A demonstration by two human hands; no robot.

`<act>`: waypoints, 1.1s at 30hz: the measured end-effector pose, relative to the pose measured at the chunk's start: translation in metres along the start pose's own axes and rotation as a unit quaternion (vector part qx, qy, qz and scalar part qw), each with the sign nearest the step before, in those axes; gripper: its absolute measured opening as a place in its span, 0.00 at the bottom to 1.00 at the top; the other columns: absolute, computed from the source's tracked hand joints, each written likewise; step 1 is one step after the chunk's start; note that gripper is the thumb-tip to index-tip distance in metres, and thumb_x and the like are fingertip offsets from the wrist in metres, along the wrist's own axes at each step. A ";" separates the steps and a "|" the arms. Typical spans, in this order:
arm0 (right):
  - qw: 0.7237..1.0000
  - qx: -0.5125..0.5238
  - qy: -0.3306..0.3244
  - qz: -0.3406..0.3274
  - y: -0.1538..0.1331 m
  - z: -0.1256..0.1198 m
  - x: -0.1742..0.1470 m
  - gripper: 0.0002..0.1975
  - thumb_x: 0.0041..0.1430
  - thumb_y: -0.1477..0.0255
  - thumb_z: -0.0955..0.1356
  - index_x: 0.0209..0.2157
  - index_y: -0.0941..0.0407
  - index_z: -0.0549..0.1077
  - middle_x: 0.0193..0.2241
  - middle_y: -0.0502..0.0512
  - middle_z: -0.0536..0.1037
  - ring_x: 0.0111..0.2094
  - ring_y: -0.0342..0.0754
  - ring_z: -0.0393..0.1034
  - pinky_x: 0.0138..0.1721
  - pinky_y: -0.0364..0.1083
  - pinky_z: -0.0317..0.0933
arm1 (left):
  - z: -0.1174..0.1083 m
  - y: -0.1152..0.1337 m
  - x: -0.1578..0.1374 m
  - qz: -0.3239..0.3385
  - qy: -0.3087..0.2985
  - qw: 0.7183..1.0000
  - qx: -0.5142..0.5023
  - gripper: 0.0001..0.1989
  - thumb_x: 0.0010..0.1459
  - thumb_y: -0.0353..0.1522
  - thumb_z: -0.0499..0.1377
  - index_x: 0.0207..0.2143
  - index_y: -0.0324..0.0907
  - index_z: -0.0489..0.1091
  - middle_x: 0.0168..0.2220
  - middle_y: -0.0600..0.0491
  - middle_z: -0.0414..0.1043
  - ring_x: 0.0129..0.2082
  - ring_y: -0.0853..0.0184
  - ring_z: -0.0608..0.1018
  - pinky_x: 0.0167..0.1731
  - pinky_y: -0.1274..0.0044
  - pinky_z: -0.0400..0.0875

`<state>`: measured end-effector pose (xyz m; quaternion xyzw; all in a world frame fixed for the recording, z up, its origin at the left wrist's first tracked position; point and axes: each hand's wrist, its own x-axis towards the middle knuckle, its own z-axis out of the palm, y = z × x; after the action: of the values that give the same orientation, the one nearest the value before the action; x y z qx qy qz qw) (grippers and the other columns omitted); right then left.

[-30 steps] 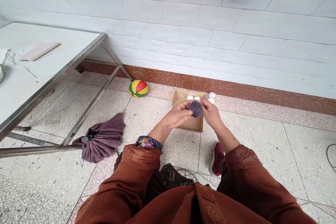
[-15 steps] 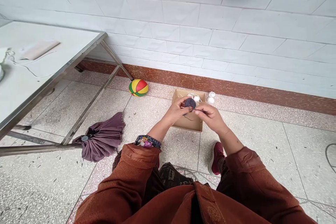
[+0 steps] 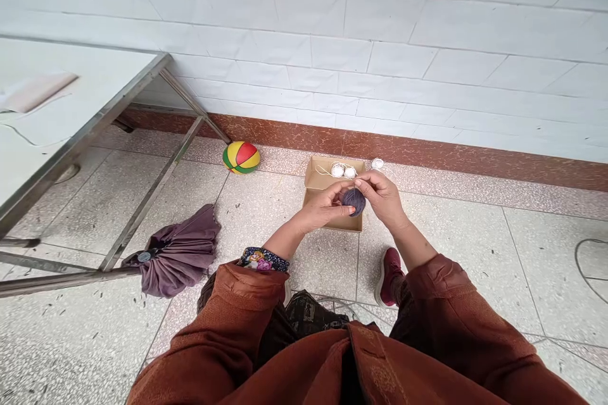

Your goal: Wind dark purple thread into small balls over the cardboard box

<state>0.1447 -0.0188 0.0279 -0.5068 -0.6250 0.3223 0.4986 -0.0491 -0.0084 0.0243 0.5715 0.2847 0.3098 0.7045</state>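
A small ball of dark grey yarn [image 3: 354,202] is held in the air in front of me. My left hand [image 3: 327,205] grips it from the left, with the thumb along its lower side. Just above the ball, my right hand [image 3: 380,196] is pinched at the yarn strand, thumb against fingers. Under both hands, a shallow cardboard box [image 3: 312,174] stands on the floor, partly hidden by them. White yarn balls [image 3: 337,169] with loose strands lie at its far end. Another white yarn ball [image 3: 377,164] sits on the floor beyond the box's right corner.
To the left stands a white table [image 3: 95,69] with a metal frame. A folded purple umbrella [image 3: 183,253] leans by its lower bar. A colourful ball [image 3: 241,157] lies near the table leg. The tiled wall [image 3: 327,69] rises beyond the box. A cable [image 3: 579,262] lies at far right.
The grey yarn ball has turned and shifted slightly right and down. My right hand has moved from its right side to above it. The camera view has shifted a little.
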 end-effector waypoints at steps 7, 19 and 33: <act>0.993 -0.037 -0.009 0.108 0.016 0.010 -0.002 0.12 0.62 0.62 0.66 0.29 0.54 0.72 0.24 0.47 0.70 0.26 0.46 0.63 0.32 0.45 0.57 | 0.000 -0.002 0.000 0.023 0.060 0.993 -0.098 0.24 0.53 0.32 0.67 0.54 0.45 0.73 0.53 0.48 0.73 0.53 0.61 0.72 0.55 0.69 0.64; 0.981 -0.132 -0.138 0.036 0.019 0.023 -0.015 0.06 0.63 0.71 0.65 0.33 0.54 0.73 0.33 0.53 0.77 0.35 0.50 0.71 0.39 0.48 0.62 | -0.005 -0.005 0.001 -0.009 0.144 0.958 -0.246 0.21 0.49 0.30 0.67 0.48 0.42 0.75 0.46 0.49 0.75 0.43 0.66 0.75 0.45 0.73 0.70; 0.987 -0.079 -0.084 -0.110 -0.005 -0.003 -0.007 0.09 0.69 0.65 0.67 0.35 0.51 0.77 0.32 0.53 0.79 0.36 0.50 0.73 0.41 0.50 0.67 | -0.001 -0.006 -0.001 -0.052 0.136 0.989 -0.023 0.22 0.48 0.30 0.68 0.48 0.42 0.76 0.41 0.51 0.76 0.41 0.67 0.74 0.48 0.70 0.67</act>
<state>0.1459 -0.0271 0.0316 -0.4437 -0.7405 0.2564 0.4349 -0.0492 -0.0095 0.0180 0.4918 0.4000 0.3546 0.6873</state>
